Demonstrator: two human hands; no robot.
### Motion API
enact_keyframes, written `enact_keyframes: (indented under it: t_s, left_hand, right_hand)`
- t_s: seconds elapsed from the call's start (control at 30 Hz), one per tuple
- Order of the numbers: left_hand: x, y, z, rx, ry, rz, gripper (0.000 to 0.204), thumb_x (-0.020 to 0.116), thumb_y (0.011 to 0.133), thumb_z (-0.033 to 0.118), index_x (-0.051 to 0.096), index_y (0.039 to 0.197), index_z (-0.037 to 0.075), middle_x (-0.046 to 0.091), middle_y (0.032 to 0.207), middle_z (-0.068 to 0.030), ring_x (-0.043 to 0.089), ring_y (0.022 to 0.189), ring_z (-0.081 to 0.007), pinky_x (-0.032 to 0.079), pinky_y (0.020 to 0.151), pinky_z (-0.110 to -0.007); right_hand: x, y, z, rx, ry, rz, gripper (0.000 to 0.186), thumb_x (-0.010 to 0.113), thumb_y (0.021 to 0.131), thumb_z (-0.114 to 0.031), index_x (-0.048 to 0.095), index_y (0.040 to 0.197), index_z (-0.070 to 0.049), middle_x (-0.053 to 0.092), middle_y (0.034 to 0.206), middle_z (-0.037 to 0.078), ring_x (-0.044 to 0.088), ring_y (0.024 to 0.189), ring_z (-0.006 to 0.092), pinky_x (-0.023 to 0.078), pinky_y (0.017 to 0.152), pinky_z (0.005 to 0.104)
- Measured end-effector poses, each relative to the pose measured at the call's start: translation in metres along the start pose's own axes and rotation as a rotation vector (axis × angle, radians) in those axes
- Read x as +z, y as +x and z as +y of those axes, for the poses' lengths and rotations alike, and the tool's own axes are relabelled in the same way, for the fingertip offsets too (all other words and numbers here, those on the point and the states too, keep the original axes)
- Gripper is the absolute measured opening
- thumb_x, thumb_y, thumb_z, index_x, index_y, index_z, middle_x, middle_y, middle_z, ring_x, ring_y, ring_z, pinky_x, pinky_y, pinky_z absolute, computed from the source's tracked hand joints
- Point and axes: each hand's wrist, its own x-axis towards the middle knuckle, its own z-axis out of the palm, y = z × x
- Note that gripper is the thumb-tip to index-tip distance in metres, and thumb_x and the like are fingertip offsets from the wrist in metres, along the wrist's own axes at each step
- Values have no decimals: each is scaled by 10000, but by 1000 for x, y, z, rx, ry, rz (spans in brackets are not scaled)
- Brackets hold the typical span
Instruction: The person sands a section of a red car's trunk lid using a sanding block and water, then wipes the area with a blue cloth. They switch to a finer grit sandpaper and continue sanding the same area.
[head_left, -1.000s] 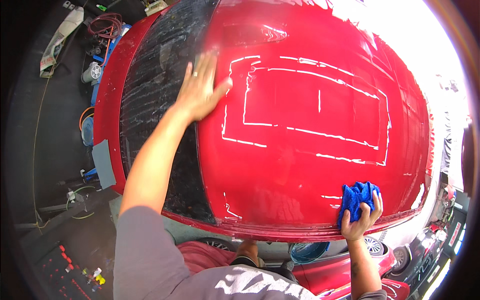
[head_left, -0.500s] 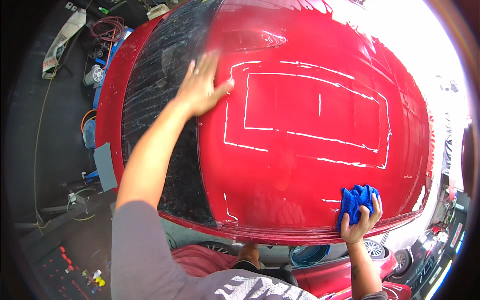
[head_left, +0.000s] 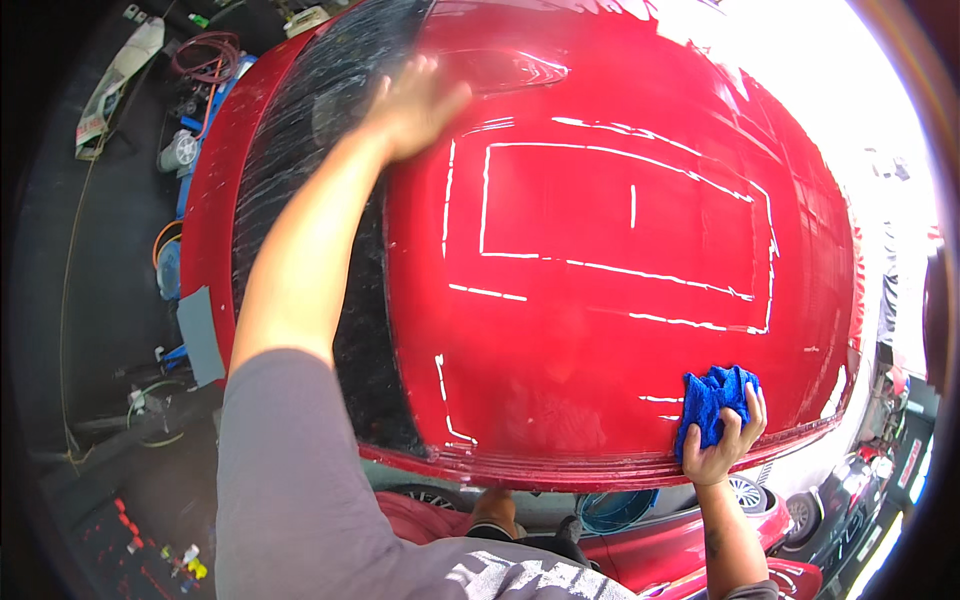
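My left hand is stretched out, fingers apart and slightly blurred, on the far left part of a glossy red car roof, beside the edge of the dark, streaked window glass. No object shows in it. At the near right edge of the roof, my right hand grips a bunched blue cloth, which rests on the paint. White broken lines form nested rectangles across the roof; I cannot tell whether they are reflections or marks.
A blue bucket stands on the floor below the roof's near edge. Another red car is close by at the lower right, with a dark car beyond it. Coiled red hose and a grey panel are on the left.
My left hand has moved farther away along the edge between roof and glass. My right hand and the blue cloth have stayed almost in place.
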Motion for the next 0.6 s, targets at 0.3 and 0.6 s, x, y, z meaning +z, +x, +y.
enact_keyframes:
  t_s: [0.3,0.6]
  left_hand:
    - [-14,-128,35,54,140,-184,1215,481,1131,822,129,1863,-83,132,1950,-336,107,1837,-441,88,1484,-574]
    - [26,-101,13,193,2,198,1120,493,1169,730,197,1837,-119,183,1930,-358,139,1826,-463,120,1487,-539]
  right_hand:
    - [-2,2,-1,1,-11,2,446,787,970,-481,652,1129,-87,580,1663,317,491,1563,587,367,1276,739]
    - [-4,5,-2,1,-12,11,431,793,980,-466,656,1126,-84,581,1671,304,495,1572,579,372,1266,698]
